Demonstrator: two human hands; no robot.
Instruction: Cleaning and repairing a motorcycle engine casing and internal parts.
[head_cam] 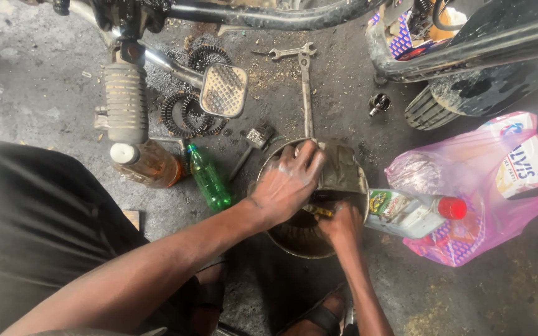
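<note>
Across the top of the view runs the underside of a motorcycle (269,15), its dark frame tubes crossing over a stained concrete floor (32,81). Below it a ribbed footpeg (126,99) and a square studded brake pedal (223,90) hang near a loose stack of toothed clutch plates (185,118). At the right lies a pink plastic bag (474,186), and just in front of it a clear plastic bottle with a red cap (415,213) lies on its side, its base at the rim of a round metal pan (294,242).

The pan sits on the floor in the middle of the view, dark and oily inside. A grimy rag (344,174) is draped over its far rim. The person's left hand (287,183) reaches over the pan with fingers spread and curled down, pressing on the near edge of the rag. The right hand (342,225) dips inside the pan, closed around a small object with a yellowish end (320,211); what that object is cannot be told.

Left of the pan stand a green bottle (210,180) and an amber bottle with a white cap (147,163). Farther back, a long spanner (306,87) and a shorter spanner (291,51) lie on the floor.
</note>
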